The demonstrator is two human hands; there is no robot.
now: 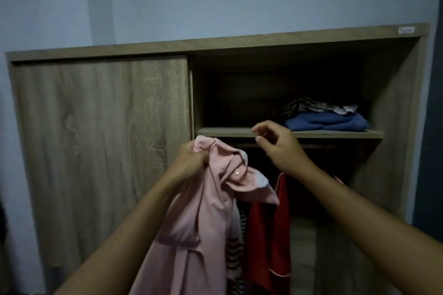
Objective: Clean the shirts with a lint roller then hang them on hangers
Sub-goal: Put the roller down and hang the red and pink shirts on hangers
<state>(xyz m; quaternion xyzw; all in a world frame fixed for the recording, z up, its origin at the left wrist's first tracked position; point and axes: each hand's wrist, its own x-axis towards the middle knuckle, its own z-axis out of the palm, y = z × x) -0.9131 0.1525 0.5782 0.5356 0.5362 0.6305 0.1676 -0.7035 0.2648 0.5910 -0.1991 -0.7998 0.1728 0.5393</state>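
Head view only. Open wardrobe (96, 126), sliding door pushed left, right bay exposed.

Step in hand, my read: getting the pink shirt (191, 222) up onto the rail under the shelf (227, 132). No hanger visible inside it; the collar area is bunched, so can't confirm one is in there. Lint roller not in frame.

To do it well:
- Carry the weight at the collar, not the sleeve, so the shirt doesn't slide off sideways.
- Find the hook first, then aim it at the rail gap left of the red garment (268, 234).
- Rail sits in shadow just below the shelf's front edge; it's barely readable, so go by feel and check that it seats.
- Smooth the folded collar once hung.

Hands:
- Left hand (189, 160): fist closed tight on bunched pink fabric at the collar/shoulder, just below the shelf's left end. Shirt body hangs straight down in front of a striped garment (236, 246).
- Right hand (278, 143): empty as far as I can see, fingers half curled, thumb and forefinger close together in a loose pinch, at the shelf's front edge. Contact with the shelf: can't tell.

Folded clothes (326, 120) sit on the shelf's right half, well clear of both hands.
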